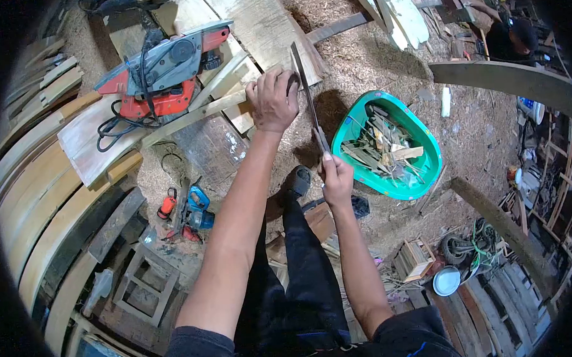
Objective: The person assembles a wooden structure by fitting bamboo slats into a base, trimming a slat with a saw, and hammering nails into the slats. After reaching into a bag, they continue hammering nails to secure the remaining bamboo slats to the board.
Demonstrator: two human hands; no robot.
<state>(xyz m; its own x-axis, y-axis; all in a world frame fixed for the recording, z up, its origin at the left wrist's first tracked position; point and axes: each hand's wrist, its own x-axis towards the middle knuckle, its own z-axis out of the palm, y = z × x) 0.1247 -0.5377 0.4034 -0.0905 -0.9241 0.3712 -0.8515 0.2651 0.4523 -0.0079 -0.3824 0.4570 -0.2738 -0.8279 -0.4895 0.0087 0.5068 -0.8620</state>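
Note:
My left hand (274, 102) presses down with curled fingers on the end of a long, narrow wooden strip (195, 117), which lies slantwise over the boards. Closed around the handle end of a long, thin dark blade (306, 89) is my right hand (337, 178). The blade shows nearly edge-on, pointing away from me, its upper part just right of my left fingers. Beyond the hands lies a wide pale plank (255, 28). A green plastic basin (433, 142) full of wood scraps stands on the floor to the right of the blade.
A red and grey power tool (168, 66) with a black cord lies left on the boards. A blue cordless tool (199, 207) sits on the floor below it. Curved timbers (41, 206) are stacked far left. Another person (511, 38) is at top right. Sawdust covers the floor.

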